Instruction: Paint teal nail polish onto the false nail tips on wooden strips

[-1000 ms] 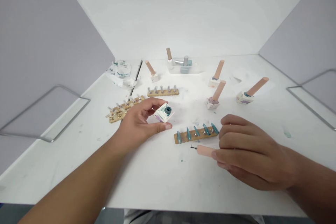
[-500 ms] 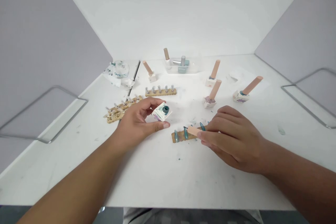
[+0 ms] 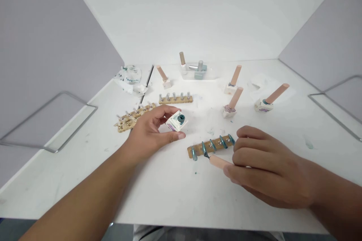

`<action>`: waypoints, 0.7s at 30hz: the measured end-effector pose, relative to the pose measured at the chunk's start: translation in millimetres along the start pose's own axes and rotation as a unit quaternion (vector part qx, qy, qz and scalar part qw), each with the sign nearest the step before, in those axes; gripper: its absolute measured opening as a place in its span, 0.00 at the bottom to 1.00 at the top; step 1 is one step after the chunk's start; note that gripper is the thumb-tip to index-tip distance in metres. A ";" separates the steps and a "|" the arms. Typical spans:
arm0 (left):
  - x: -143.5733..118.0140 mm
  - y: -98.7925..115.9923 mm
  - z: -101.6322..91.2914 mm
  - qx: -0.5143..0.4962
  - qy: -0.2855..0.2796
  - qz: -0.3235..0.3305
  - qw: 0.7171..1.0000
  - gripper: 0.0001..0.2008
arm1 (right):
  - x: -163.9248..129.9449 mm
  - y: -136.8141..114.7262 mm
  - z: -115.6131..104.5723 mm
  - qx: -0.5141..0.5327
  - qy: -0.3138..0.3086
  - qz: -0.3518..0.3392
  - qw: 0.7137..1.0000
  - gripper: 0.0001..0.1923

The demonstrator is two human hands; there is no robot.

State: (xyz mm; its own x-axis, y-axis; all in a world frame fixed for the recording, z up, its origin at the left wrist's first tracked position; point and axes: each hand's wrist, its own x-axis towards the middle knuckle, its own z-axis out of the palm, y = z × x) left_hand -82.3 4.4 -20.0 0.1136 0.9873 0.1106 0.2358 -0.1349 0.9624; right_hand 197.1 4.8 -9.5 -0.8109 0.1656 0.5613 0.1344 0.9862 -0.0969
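Observation:
My left hand [image 3: 152,130] is closed around an uncapped white nail polish bottle [image 3: 175,123], tilted so its teal-smeared neck faces me. Pinched in my right hand [image 3: 266,162] is the peach-handled nail polish brush [image 3: 219,161]. Its dark teal bristles touch the lower end of a teal false nail [image 3: 204,147], second from the left. That nail stands on a wooden nail display strip [image 3: 200,151] with several other glossy teal nails, lying between my hands.
Strips of clear nails [image 3: 175,99] lie behind and left of my left hand, some on another wooden holder [image 3: 123,128]. Capped peach bottles [image 3: 235,98] stand at the back. Also there are a clear tray [image 3: 209,75] holding bottles and a crumpled stained tissue [image 3: 131,74]. Wire frames [image 3: 68,120] flank both sides.
My right hand has drawn the brush toward me, from the upper part of the second nail down to its near end. More of the strip shows. My left hand stays nearly still.

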 end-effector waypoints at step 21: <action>1.7 -4.0 -0.2 -0.050 -0.013 -0.003 0.999 0.20 | 5.0 -1.2 0.5 -0.001 0.006 0.001 1.000 0.08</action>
State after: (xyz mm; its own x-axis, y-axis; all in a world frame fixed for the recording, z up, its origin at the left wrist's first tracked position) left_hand -83.1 6.6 -23.6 0.1374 0.9856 0.0989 0.1386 -0.1180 0.9833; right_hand 192.6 4.5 -7.0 -0.8043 0.1676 0.5701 0.1374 0.9859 -0.0960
